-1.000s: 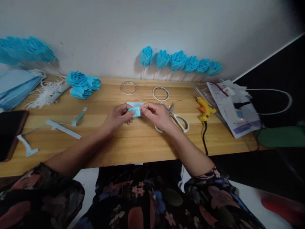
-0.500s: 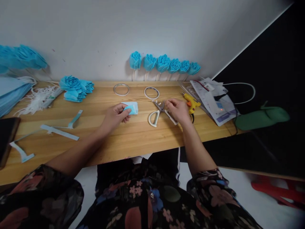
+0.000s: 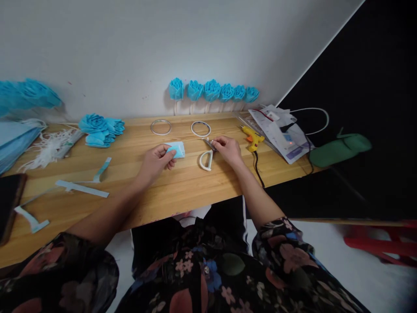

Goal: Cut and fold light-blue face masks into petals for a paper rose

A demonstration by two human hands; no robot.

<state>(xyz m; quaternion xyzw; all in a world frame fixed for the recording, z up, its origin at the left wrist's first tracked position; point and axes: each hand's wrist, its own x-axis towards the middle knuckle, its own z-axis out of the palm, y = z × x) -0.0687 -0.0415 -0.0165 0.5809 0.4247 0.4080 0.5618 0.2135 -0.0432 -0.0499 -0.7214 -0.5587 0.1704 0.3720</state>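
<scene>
Between the thumb and fingers of my left hand (image 3: 157,161) is a small, flat, light-blue stack of sheet pieces (image 3: 177,150), held just above the wooden table. My right hand (image 3: 228,150) is closed, its fingertips over the middle of a pair of scissors (image 3: 206,161) with white handles. One loop handle and part of the blades show; the hand covers the other handle. A tiny white bit lies by the fingertips, and what they pinch is not clear. Behind the hands lie two rings, a left ring (image 3: 160,127) and a right ring (image 3: 201,129).
A yellow glue gun (image 3: 253,137) with a black cord lies on the right, beside papers (image 3: 276,130) and a green pouch (image 3: 340,150). Several blue flowers on sticks (image 3: 211,90) lean on the wall. Leftward are loose blue flowers (image 3: 97,128), cut strips (image 3: 81,188) and a dark device (image 3: 9,204).
My right hand has moved left, away from the glue gun and over the scissors. My left hand keeps its hold on the blue stack. The camera view has shifted slightly.
</scene>
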